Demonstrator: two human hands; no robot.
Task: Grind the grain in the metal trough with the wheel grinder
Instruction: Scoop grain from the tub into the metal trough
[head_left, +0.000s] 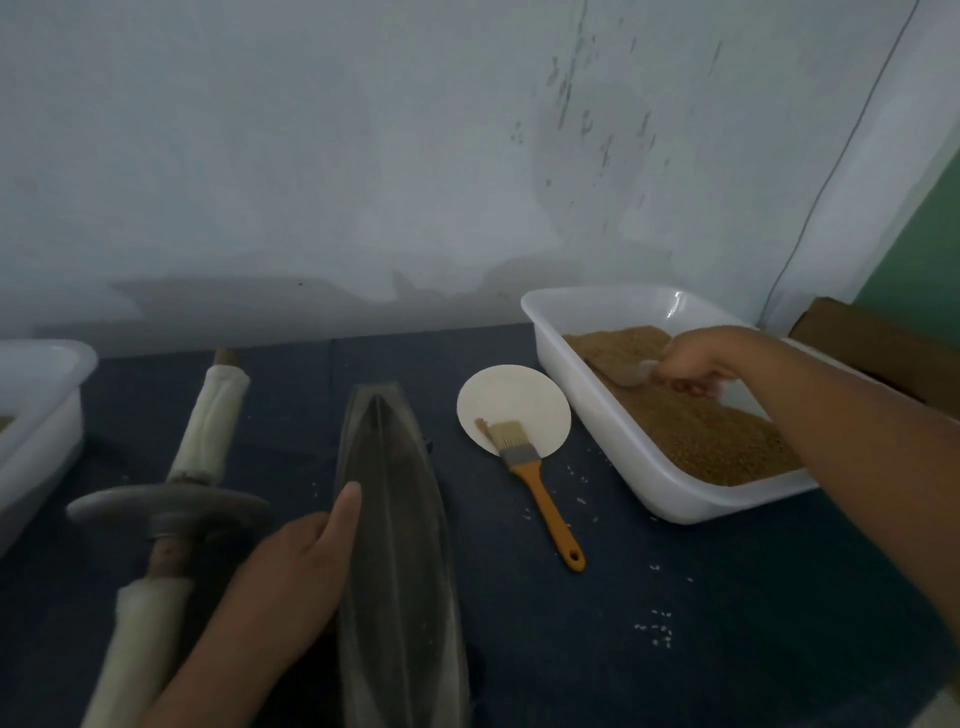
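A long boat-shaped metal trough (400, 530) lies lengthwise on the dark table in the middle; no grain shows inside it. My left hand (296, 566) rests against its left rim with straight fingers. The wheel grinder (171, 506), a metal disc on an axle with cloth-wrapped handles, lies to the left of the trough. At the right, my right hand (696, 364) grips a small scoop (626, 373) dug into the brown grain (696, 426) inside a white plastic tray (613, 441).
A pale round disc (511, 400) lies between trough and tray, with an orange-handled brush (535, 473) resting partly on it. Another white tray (36, 415) sits at the left edge. A brown cardboard box (872, 343) stands behind the right tray. Loose grains dot the tabletop.
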